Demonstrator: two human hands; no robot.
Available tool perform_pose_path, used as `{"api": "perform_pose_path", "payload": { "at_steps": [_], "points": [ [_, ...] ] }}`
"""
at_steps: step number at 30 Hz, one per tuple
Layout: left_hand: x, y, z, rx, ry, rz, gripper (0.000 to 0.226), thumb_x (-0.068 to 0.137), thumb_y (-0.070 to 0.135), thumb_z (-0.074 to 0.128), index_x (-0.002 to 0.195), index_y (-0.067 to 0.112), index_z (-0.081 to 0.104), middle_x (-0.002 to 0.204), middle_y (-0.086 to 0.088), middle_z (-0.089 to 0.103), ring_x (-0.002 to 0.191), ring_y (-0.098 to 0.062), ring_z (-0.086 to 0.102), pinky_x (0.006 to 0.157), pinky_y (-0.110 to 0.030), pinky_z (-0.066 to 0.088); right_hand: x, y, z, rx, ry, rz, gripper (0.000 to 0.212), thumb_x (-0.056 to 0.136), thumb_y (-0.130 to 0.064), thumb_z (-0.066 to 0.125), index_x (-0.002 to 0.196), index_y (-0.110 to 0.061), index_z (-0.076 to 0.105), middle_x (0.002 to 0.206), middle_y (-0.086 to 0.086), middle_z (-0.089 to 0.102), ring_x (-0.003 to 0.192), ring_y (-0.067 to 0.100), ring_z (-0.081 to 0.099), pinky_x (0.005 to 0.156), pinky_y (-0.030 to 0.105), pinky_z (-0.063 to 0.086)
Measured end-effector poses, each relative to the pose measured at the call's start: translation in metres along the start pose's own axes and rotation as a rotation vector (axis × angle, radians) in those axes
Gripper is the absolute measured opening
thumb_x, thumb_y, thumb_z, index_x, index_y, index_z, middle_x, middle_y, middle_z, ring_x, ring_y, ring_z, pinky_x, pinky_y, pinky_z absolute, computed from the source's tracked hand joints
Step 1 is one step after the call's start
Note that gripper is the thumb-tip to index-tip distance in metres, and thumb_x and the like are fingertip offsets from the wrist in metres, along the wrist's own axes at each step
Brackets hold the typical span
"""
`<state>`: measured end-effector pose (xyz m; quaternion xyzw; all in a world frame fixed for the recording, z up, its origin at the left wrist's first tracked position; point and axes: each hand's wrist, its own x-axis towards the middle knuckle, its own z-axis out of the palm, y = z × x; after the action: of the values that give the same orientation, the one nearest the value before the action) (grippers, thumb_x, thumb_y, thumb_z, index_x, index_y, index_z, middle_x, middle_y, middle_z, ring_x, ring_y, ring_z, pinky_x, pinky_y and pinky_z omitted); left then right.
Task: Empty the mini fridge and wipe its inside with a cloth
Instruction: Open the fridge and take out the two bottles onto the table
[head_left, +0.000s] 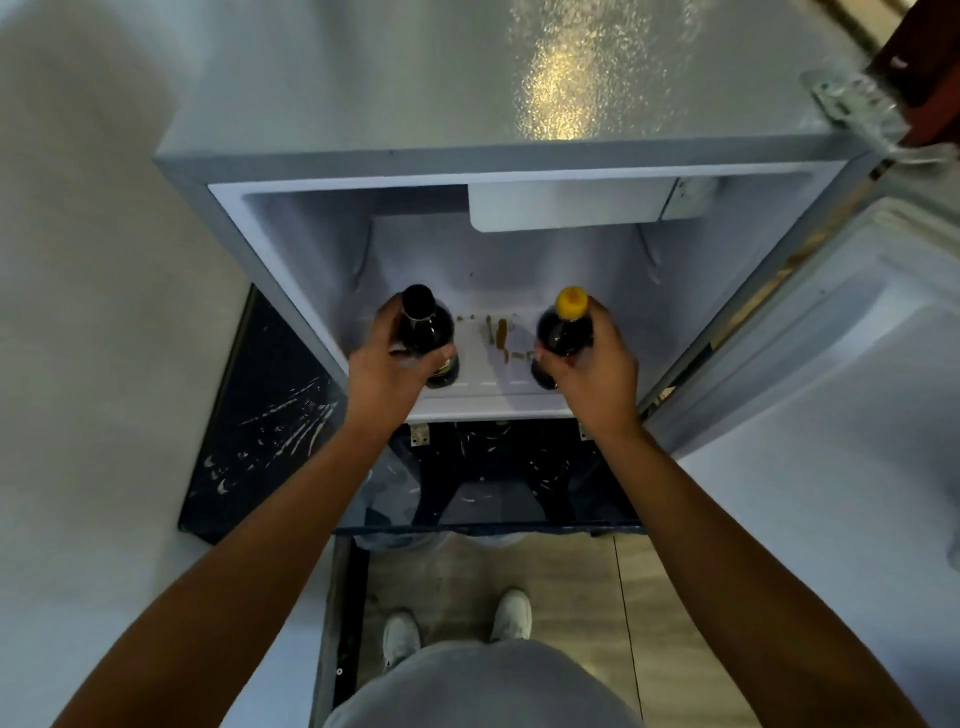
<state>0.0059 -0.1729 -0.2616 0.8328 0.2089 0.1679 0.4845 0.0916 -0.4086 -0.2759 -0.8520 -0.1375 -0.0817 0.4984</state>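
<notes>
Inside the open mini fridge (291, 249), on its white floor, two dark bottles are standing upright, well apart, one toward each side wall; the left hand (387, 364) is wrapping around the black-capped bottle (426, 332), fingers closed on its body, while the right hand (592, 364) is gripping the yellow-capped bottle (563, 332) in the same way; both arms are reaching in from below, spread apart; between the two bottles a brown stain (501, 338) is lying in streaks and small drops on the fridge floor; a white compartment (566, 208) is hanging under the ceiling of the cavity toward the right; the fridge door (831, 332) is standing swung open on the right, its white inner liner facing the camera; the fridge is sitting on a dark stand (260, 415) marked with pale scratches; below, the person's two white shoes (511, 613) are resting on a tiled floor (571, 571).
</notes>
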Motion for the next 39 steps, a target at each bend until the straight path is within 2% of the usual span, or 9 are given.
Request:
{"api": "perform_pose_path", "payload": {
  "at_steps": [5,10,14,19,24,30,32,35,39],
  "points": [
    [-0.049,0.024,-0.051,-0.016,0.008,0.085,0.080,0.064,0.066,0.082,0.133,0.033,0.056,0.107,0.016,0.073,0.099,0.007,0.070,0.087,-0.009,0.052,-0.019,-0.045,-0.013,0.038,-0.124,-0.072,0.080,0.072,-0.056,0.085,0.139,-0.025,0.053,0.125,-0.002,0.070,0.112,0.014,0.066,0.096,0.026,0.054],
    [-0.102,0.029,-0.111,0.022,0.086,0.134,0.072,0.066,0.057,0.082,0.125,0.021,0.061,0.096,0.029,0.071,0.094,0.015,0.067,0.084,-0.006,0.051,-0.046,-0.096,-0.006,0.103,-0.244,-0.182,0.073,0.074,-0.056,0.084,0.135,-0.028,0.057,0.120,-0.013,0.070,0.110,0.002,0.066,0.095,0.021,0.055],
    [-0.130,0.015,-0.155,0.063,0.142,0.126,0.065,0.068,0.052,0.080,0.127,0.049,0.052,0.100,0.048,0.064,0.091,0.023,0.064,0.079,0.002,0.047,-0.068,-0.120,0.015,0.093,-0.340,-0.230,0.068,0.074,-0.056,0.086,0.130,-0.029,0.058,0.119,-0.014,0.071,0.109,0.000,0.067,0.092,0.022,0.057],
    [-0.140,-0.032,-0.199,0.094,0.208,0.049,0.069,0.070,0.050,0.081,0.131,0.029,0.057,0.094,0.032,0.070,0.091,0.020,0.066,0.079,0.000,0.049,-0.086,-0.141,0.060,0.080,-0.443,-0.193,0.067,0.072,-0.055,0.087,0.128,-0.034,0.057,0.117,-0.017,0.072,0.107,-0.002,0.067,0.091,0.016,0.056],
    [-0.119,-0.073,-0.232,0.095,0.216,-0.015,0.072,0.070,0.049,0.083,0.132,0.048,0.047,0.097,0.039,0.065,0.093,0.025,0.063,0.082,0.002,0.047,-0.099,-0.168,0.117,0.136,-0.551,-0.119,0.062,0.076,-0.044,0.086,0.128,-0.036,0.054,0.115,-0.018,0.070,0.105,0.001,0.067,0.089,0.020,0.057],
    [-0.077,-0.119,-0.249,0.093,0.238,-0.063,0.070,0.070,0.029,0.092,0.123,0.038,0.049,0.108,0.010,0.068,0.101,-0.012,0.072,0.091,-0.028,0.058,-0.098,-0.192,0.181,0.137,-0.543,-0.047,0.057,0.076,-0.042,0.087,0.123,-0.038,0.054,0.110,-0.018,0.070,0.103,-0.001,0.067,0.087,0.017,0.055],
    [-0.062,-0.125,-0.250,0.081,0.258,-0.069,0.070,0.070,0.026,0.092,0.120,0.045,0.046,0.106,0.019,0.066,0.101,-0.009,0.071,0.090,-0.022,0.056,-0.094,-0.196,0.196,0.123,-0.532,-0.042,0.058,0.076,-0.041,0.086,0.123,-0.038,0.053,0.110,-0.018,0.070,0.102,0.000,0.067,0.086,0.018,0.056],
    [-0.040,-0.133,-0.253,0.073,0.275,-0.086,0.069,0.072,0.025,0.090,0.122,0.045,0.047,0.108,0.025,0.063,0.102,0.002,0.066,0.087,-0.007,0.051,-0.089,-0.202,0.217,0.139,-0.505,-0.016,0.059,0.077,-0.033,0.087,0.123,-0.043,0.050,0.108,-0.022,0.066,0.101,-0.011,0.062,0.084,0.004,0.047],
    [-0.019,-0.141,-0.249,0.047,0.269,-0.118,0.069,0.071,0.029,0.089,0.126,0.036,0.047,0.107,0.023,0.063,0.101,0.007,0.065,0.086,-0.013,0.051,-0.079,-0.201,0.242,0.180,-0.470,0.069,0.064,0.074,-0.024,0.089,0.124,-0.039,0.051,0.109,-0.024,0.064,0.102,-0.017,0.058,0.087,0.001,0.044]
  ]
}}
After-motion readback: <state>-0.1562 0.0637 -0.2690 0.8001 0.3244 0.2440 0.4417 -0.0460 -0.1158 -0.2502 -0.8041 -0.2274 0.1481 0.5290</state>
